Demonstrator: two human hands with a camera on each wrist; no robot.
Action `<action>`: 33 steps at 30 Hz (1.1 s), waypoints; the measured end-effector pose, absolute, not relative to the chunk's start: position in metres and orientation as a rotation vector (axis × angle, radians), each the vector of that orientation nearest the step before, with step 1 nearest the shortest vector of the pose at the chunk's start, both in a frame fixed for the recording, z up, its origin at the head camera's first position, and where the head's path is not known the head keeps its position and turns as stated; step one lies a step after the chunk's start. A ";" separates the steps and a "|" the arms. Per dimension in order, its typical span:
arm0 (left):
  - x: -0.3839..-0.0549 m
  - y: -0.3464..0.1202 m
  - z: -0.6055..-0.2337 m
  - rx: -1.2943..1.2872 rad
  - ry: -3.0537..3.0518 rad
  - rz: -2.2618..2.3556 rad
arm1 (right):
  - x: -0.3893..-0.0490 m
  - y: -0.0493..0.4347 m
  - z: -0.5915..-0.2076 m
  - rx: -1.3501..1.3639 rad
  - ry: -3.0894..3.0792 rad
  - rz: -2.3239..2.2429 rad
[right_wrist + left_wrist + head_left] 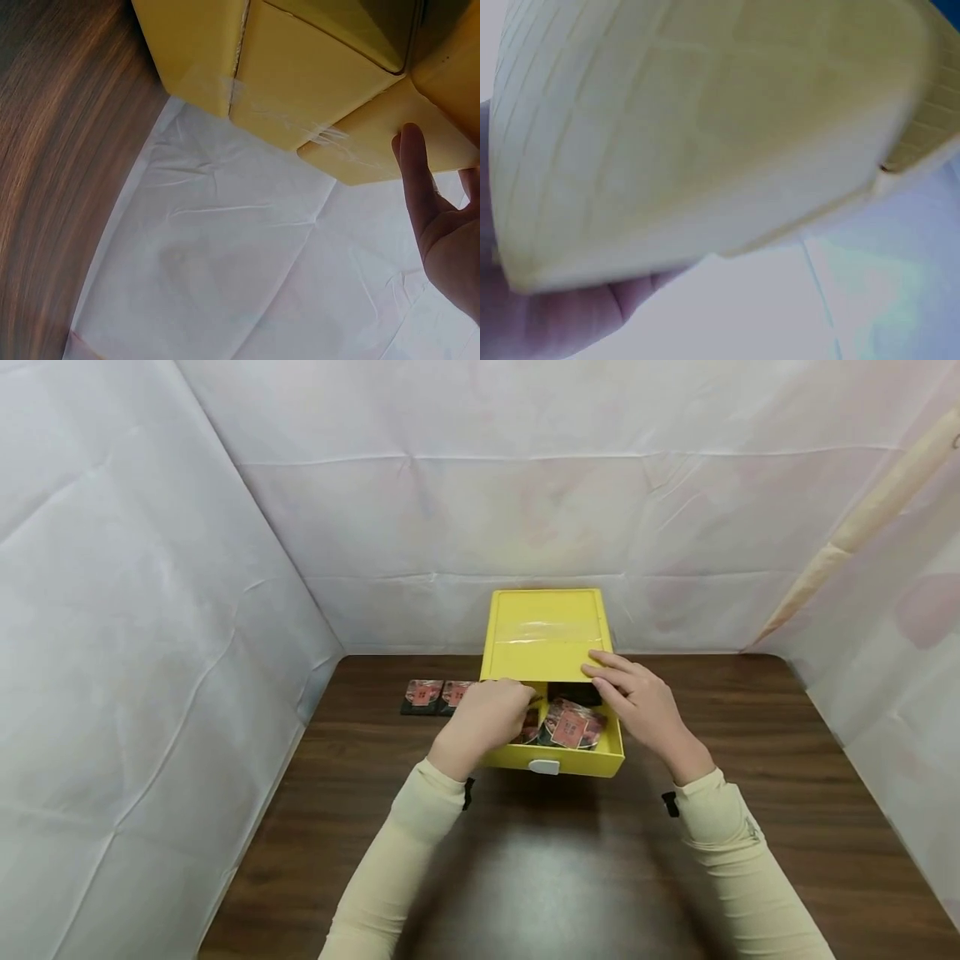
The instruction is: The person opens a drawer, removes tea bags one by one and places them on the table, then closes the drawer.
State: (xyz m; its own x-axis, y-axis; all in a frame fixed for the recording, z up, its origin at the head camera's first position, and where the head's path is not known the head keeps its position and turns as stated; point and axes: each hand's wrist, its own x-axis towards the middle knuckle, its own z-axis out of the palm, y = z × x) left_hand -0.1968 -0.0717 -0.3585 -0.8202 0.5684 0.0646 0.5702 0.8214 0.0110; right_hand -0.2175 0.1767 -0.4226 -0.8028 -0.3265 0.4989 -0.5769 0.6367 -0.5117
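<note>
A yellow drawer box [546, 635] stands at the back of the table, its drawer [555, 762] with a white front tab pulled out toward me. Inside lie square dark packets with red labels; one packet [572, 724] is on the right, another partly covered at the left. My left hand [487, 718] reaches over the drawer's left side; its fingertips dip inside, and I cannot tell what they hold. The left wrist view is mostly filled by the yellow ribbed side. My right hand [637, 697] rests extended fingers [414, 161] on the box's right front edge.
Two similar packets [423, 693] lie side by side on the brown wooden table [360, 827], left of the box, the nearer one partly behind my left hand. Pale cloth walls [480, 518] rise behind the table and along both sides.
</note>
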 end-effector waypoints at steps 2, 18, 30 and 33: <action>-0.197 -0.078 -0.359 -0.965 -2.912 -0.130 | -0.218 0.178 -0.422 0.722 -2.496 0.967; -0.194 -0.194 -0.374 -0.784 -2.309 -0.736 | -0.216 0.183 -0.420 0.723 -2.514 0.955; -0.223 -0.272 -0.439 -0.458 -2.436 -0.488 | -0.214 0.186 -0.422 0.715 -2.525 0.961; -0.232 -0.285 -0.457 -0.406 -2.494 -0.457 | -0.213 0.185 -0.423 0.709 -2.533 0.959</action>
State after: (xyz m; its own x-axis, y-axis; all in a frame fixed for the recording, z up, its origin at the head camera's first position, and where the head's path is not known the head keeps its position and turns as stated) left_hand -0.2321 -0.2853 -0.4567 -0.7937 0.1861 0.5792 0.3792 0.8958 0.2319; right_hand -0.2130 0.1854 -0.4228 -0.8174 -0.3303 0.4719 -0.5600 0.6477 -0.5166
